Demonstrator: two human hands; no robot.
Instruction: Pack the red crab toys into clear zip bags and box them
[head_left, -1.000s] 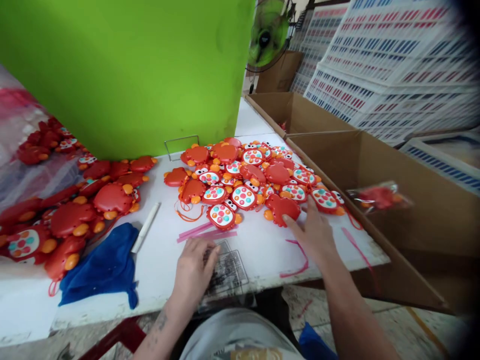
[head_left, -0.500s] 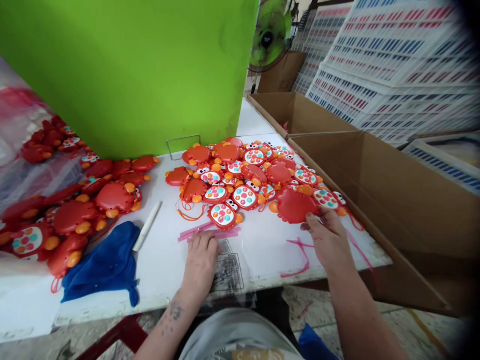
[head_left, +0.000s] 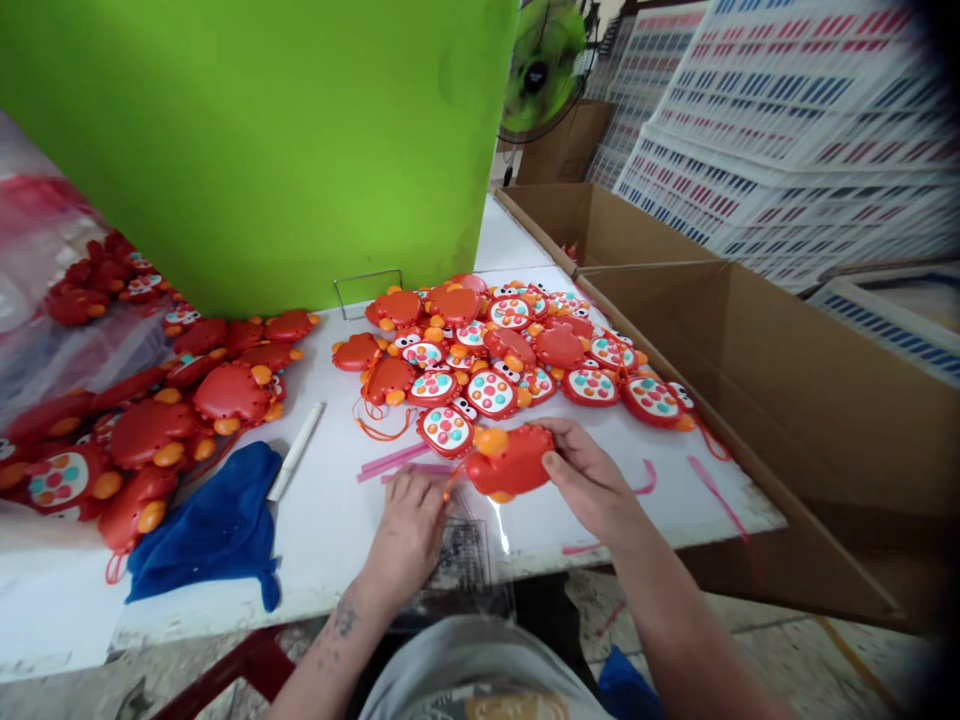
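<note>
My right hand (head_left: 592, 482) grips a red crab-shaped toy (head_left: 510, 462) by its edge, back side up, just above the front of the white table (head_left: 330, 530). My left hand (head_left: 409, 525) pinches the top of a clear printed plastic bag (head_left: 469, 555) whose mouth lifts toward the toy. A pile of red crab toys (head_left: 510, 350) with coloured buttons lies behind both hands. Pink strips (head_left: 394, 462) lie beside my left hand.
More red crab toys (head_left: 150, 420) spill from a plastic sack at the left. A blue cloth (head_left: 214, 525) and a white marker (head_left: 295, 452) lie front left. A green board (head_left: 262, 140) stands behind. Open cardboard boxes (head_left: 787, 400) stand at the right, a fan (head_left: 544, 70) beyond.
My right hand pulled one red crab toy out of the pile and brought it left to the bag. My left hand has raised the bag's opening.
</note>
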